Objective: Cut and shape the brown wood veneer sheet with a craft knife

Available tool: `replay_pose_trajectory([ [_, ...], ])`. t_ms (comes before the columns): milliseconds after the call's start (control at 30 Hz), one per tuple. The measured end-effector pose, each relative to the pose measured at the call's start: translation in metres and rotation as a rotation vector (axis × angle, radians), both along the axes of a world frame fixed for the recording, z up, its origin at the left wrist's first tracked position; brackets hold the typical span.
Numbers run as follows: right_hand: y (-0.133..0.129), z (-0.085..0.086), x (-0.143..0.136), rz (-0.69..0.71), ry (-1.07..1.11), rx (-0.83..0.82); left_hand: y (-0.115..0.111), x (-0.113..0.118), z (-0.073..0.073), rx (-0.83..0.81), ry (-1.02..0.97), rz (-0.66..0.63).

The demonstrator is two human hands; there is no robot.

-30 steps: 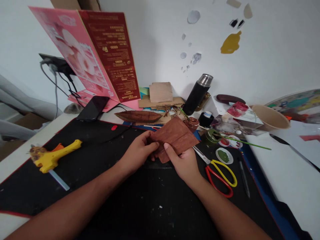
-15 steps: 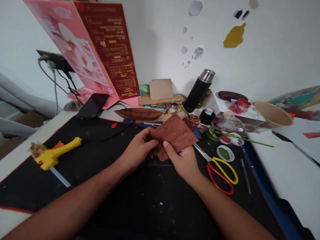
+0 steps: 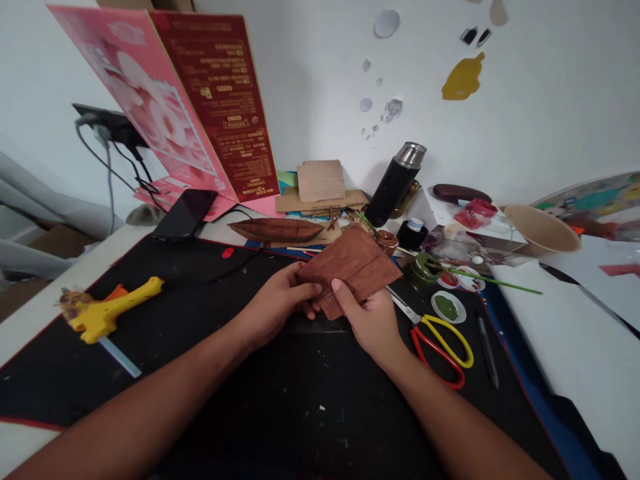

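Note:
A flat, reddish-brown painted piece of cardboard (image 3: 357, 263) is held up over the black mat (image 3: 280, 407), a crease or seam running across it. My left hand (image 3: 280, 300) pinches its lower left edge, thumb on top and the other fingers underneath. From the right, my right hand (image 3: 373, 323) grips the lower edge with its thumb on the face and its fingers hidden behind. Beyond the piece lies a brown boat-shaped object (image 3: 277, 230). Scissors with one yellow and one red handle (image 3: 443, 347) rest just right of my right hand.
At left lies a yellow glue gun (image 3: 107, 313), with a black phone (image 3: 185, 213) behind it. Along the back are a black thermos (image 3: 397, 183), a brown paint jar (image 3: 387, 241), a green paint jar (image 3: 423, 270) and a bowl (image 3: 543, 230). A pen (image 3: 487, 350) lies at right.
The painted cardboard has shifted slightly right and turned a little in both hands. Both thumbs have moved slightly right with it. The view has moved slightly.

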State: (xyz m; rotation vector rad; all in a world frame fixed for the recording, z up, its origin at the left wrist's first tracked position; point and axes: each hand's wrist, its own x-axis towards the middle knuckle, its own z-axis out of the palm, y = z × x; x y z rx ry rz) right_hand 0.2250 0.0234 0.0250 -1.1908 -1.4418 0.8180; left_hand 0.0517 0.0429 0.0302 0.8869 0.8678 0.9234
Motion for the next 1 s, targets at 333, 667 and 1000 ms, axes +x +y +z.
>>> replay_pose_trajectory([
  [333,-0.0014,0.0012,0.0003,0.012,-0.013,0.003,0.0013,0.0000,-0.0005,-0.014,-0.020,-0.068],
  [667,-0.0019,-0.0037,0.0008,-0.012,-0.067,0.002,0.0021,-0.0004,-0.0026,0.062,0.046,-0.043],
  [1000,-0.0014,-0.0028,-0.0017,0.016,-0.087,0.099,0.0036,-0.0005,0.0007,0.103,0.197,-0.035],
])
